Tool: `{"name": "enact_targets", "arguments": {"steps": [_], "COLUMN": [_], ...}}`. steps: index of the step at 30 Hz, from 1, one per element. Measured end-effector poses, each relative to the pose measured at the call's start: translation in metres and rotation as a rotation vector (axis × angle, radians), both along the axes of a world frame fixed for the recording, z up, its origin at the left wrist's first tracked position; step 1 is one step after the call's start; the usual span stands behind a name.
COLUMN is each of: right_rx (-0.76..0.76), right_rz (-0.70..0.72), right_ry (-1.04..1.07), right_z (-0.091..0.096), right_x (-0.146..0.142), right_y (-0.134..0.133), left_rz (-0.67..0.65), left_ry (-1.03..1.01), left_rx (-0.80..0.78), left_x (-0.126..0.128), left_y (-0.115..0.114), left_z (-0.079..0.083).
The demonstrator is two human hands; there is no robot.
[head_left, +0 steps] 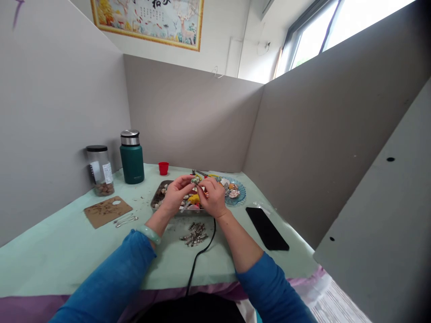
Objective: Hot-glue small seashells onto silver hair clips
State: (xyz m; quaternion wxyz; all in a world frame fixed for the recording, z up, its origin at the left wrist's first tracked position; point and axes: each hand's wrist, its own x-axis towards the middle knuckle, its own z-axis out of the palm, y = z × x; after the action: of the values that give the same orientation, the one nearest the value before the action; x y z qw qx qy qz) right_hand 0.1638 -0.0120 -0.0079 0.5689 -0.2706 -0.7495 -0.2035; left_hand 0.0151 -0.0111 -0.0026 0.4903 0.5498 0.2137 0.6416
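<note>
In the head view, my left hand [177, 194] pinches a small green-and-white piece [195, 180] between thumb and fingers. It is too small to name surely. My right hand [213, 197] meets it from the other side, its fingertips closed at the piece's edge. Both hands are raised over a metal tray [155, 200] of shells and small stones, with a yellow object [194, 199] among them partly hidden by my hands. Nearer to me, below the tray, lies a loose pile of small metal clips [194, 234].
A blue glass plate [241, 196] of shells and a black flat slab [267, 228] lie at right. Left are a brown card [107, 211], safety pins [125, 220], a jar [100, 170], a green thermos [131, 159] and a red cup [163, 168]. A black cable [201, 252] crosses the front.
</note>
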Motion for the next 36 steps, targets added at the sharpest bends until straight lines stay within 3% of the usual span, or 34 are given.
{"name": "enact_targets", "arguments": {"steps": [16, 36], "right_rx": [0.048, 0.101], "right_rz": [-0.016, -0.099], "right_ry": [-0.01, -0.064], "right_z": [0.0008, 0.0004], "right_x": [0.0, 0.0016], "right_y": [-0.0004, 0.0003], "left_rz": [0.039, 0.072], "left_ry": [0.077, 0.097], "left_rx": [0.105, 0.124], "left_x": [-0.004, -0.0042], "left_y": [0.0047, 0.0024], "left_z": [-0.0024, -0.0006]}}
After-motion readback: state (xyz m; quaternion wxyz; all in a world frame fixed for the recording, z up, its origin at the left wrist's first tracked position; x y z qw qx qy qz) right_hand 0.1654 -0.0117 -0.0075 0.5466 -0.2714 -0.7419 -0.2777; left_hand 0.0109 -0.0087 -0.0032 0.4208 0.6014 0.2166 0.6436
